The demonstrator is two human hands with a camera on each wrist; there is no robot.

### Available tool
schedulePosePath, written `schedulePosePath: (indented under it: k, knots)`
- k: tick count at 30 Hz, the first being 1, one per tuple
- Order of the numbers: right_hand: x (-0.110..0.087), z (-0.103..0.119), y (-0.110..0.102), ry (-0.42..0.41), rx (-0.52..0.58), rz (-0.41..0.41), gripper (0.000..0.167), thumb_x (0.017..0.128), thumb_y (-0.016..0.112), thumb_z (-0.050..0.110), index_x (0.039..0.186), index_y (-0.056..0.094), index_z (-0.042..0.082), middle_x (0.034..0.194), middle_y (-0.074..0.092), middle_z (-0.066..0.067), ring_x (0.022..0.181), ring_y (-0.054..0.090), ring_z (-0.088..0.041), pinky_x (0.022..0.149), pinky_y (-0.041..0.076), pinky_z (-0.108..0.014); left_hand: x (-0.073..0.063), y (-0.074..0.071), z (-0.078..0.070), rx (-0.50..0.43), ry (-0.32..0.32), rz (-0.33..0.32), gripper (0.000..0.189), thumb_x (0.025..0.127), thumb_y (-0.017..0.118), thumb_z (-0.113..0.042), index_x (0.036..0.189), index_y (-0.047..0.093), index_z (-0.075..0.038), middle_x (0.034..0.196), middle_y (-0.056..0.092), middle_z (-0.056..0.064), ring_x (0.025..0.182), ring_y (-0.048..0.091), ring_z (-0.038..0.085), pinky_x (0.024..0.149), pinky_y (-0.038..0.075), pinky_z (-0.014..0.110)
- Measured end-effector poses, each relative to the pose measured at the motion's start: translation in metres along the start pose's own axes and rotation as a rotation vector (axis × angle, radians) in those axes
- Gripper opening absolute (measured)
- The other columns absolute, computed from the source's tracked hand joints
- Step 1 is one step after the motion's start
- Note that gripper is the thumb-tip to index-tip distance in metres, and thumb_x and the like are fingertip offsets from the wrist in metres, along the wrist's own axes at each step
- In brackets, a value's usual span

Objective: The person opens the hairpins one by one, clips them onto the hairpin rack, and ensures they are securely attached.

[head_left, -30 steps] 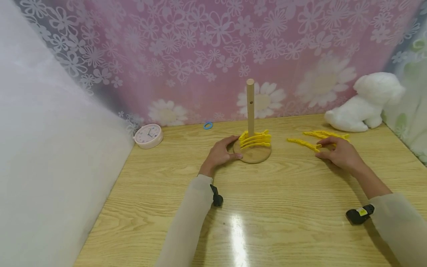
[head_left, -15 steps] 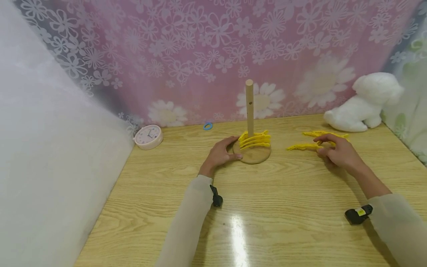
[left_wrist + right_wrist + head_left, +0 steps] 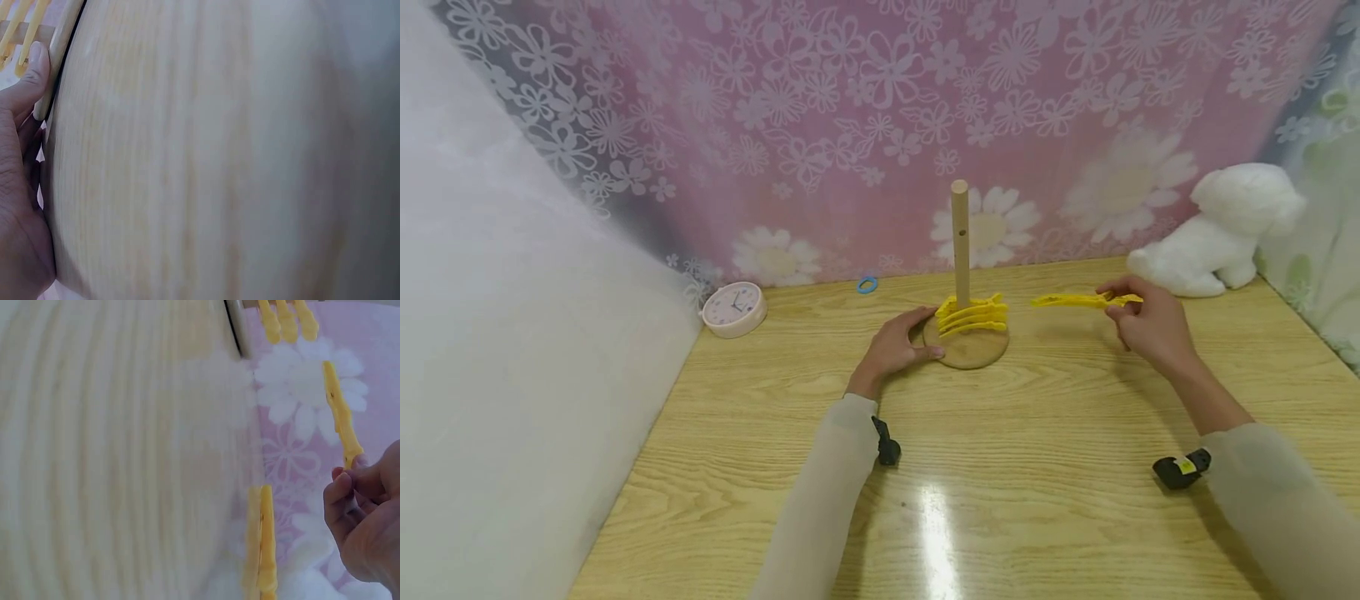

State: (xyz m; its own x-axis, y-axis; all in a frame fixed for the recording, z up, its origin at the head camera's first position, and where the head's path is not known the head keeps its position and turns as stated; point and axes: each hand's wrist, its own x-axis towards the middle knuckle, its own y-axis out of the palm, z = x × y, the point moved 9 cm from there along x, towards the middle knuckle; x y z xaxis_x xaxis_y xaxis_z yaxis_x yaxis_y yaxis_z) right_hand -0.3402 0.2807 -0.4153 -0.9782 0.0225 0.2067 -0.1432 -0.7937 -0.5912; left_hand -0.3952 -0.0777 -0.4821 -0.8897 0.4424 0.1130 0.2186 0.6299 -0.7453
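A wooden stand (image 3: 961, 250) with an upright post on a round base rises from the table. Several long yellow hair clips (image 3: 973, 317) are stacked around the foot of its post. My left hand (image 3: 895, 343) grips the base at its left side, thumb in front, fingers partly hidden behind. To the right of the stand, my right hand (image 3: 1153, 325) pinches one end of a yellow hair clip (image 3: 339, 412), which points left toward the post, raised off the table. Another yellow clip (image 3: 265, 544) lies on the table in the right wrist view; the right hand mostly hides that area in the head view.
A white plush dog (image 3: 1225, 229) sits at the back right. At the back left stands a pink clock (image 3: 733, 308), with a blue ring (image 3: 867, 285) between it and the stand. A flowered pink curtain (image 3: 850, 150) hangs along the table's far edge.
My right hand has lifted a yellow hair clip off the table and moved it slightly back and left, turning it nearly level. The left hand keeps its hold on the base.
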Motion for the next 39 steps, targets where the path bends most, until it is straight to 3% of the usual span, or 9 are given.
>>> schedulePosePath:
  k: [5, 8, 11, 17, 25, 27, 33, 39]
  knots:
    - [0.007, 0.012, 0.003, 0.023, 0.019, -0.053, 0.025, 0.106, 0.056, 0.007, 0.13, 0.064, 0.006, 0.117, 0.059, -0.01, 0.05, 0.054, -0.024, 0.042, 0.045, -0.033, 0.0, -0.001, 0.001, 0.005, 0.004, -0.005, 0.081, 0.089, 0.083, -0.045, 0.159, 0.046, -0.026, 0.164, 0.043, 0.0, 0.152, 0.038, 0.02, 0.125, 0.031, 0.043]
    - [0.01, 0.017, 0.006, 0.055, 0.061, -0.069, 0.024, 0.107, 0.057, 0.011, 0.129, 0.065, 0.007, 0.094, 0.063, -0.008, 0.052, 0.057, -0.03, 0.047, 0.05, -0.035, 0.0, -0.001, 0.002, 0.001, 0.002, -0.003, 0.081, 0.089, 0.083, -0.044, 0.159, 0.046, -0.025, 0.164, 0.043, 0.001, 0.152, 0.038, 0.021, 0.125, 0.031, 0.043]
    - [0.014, 0.024, 0.008, 0.054, 0.095, -0.08, 0.023, 0.107, 0.059, 0.012, 0.127, 0.066, 0.006, 0.085, 0.062, -0.004, 0.053, 0.059, -0.031, 0.047, 0.051, -0.034, -0.001, -0.002, 0.002, -0.004, 0.001, -0.002, 0.082, 0.089, 0.083, -0.044, 0.159, 0.046, -0.024, 0.163, 0.044, 0.001, 0.152, 0.038, 0.021, 0.125, 0.031, 0.043]
    - [0.02, 0.039, 0.015, 0.02, 0.122, -0.098, 0.024, 0.106, 0.06, 0.009, 0.128, 0.067, 0.003, 0.116, 0.06, -0.006, 0.048, 0.057, -0.02, 0.048, 0.051, -0.028, -0.001, -0.002, 0.001, -0.004, 0.001, -0.001, 0.082, 0.089, 0.083, -0.043, 0.159, 0.046, -0.024, 0.163, 0.044, 0.0, 0.151, 0.039, 0.021, 0.125, 0.031, 0.043]
    - [0.028, 0.06, 0.027, -0.05, 0.123, -0.161, 0.028, 0.097, 0.055, -0.008, 0.117, 0.072, 0.001, 0.088, 0.065, -0.017, 0.048, 0.058, -0.01, 0.045, 0.05, -0.025, -0.001, -0.001, 0.003, -0.002, -0.005, 0.011, 0.083, 0.09, 0.082, -0.044, 0.16, 0.044, -0.025, 0.164, 0.042, 0.001, 0.152, 0.038, 0.021, 0.125, 0.031, 0.043]
    - [0.029, 0.062, 0.032, -0.057, 0.113, -0.166, 0.026, 0.097, 0.056, -0.007, 0.116, 0.072, 0.001, 0.094, 0.067, -0.016, 0.047, 0.057, -0.01, 0.043, 0.048, -0.024, -0.001, 0.0, 0.004, 0.001, -0.006, 0.015, 0.083, 0.09, 0.082, -0.045, 0.16, 0.044, -0.025, 0.165, 0.041, 0.002, 0.152, 0.037, 0.021, 0.125, 0.031, 0.043]
    - [0.034, 0.068, 0.045, -0.065, 0.114, -0.168, 0.024, 0.095, 0.059, -0.008, 0.112, 0.073, 0.002, 0.084, 0.066, -0.011, 0.048, 0.053, -0.01, 0.043, 0.047, -0.023, 0.0, 0.001, 0.005, 0.017, -0.01, 0.026, 0.083, 0.09, 0.081, -0.046, 0.161, 0.043, -0.026, 0.165, 0.04, 0.001, 0.152, 0.037, 0.022, 0.125, 0.03, 0.043]
    - [0.038, 0.074, 0.06, -0.073, 0.106, -0.16, 0.022, 0.094, 0.062, -0.009, 0.109, 0.074, 0.002, 0.099, 0.069, -0.016, 0.058, 0.047, -0.015, 0.044, 0.038, -0.023, 0.001, 0.0, 0.002, 0.014, 0.004, 0.016, 0.083, 0.09, 0.082, -0.044, 0.16, 0.044, -0.023, 0.164, 0.042, 0.002, 0.152, 0.038, 0.022, 0.125, 0.031, 0.043]
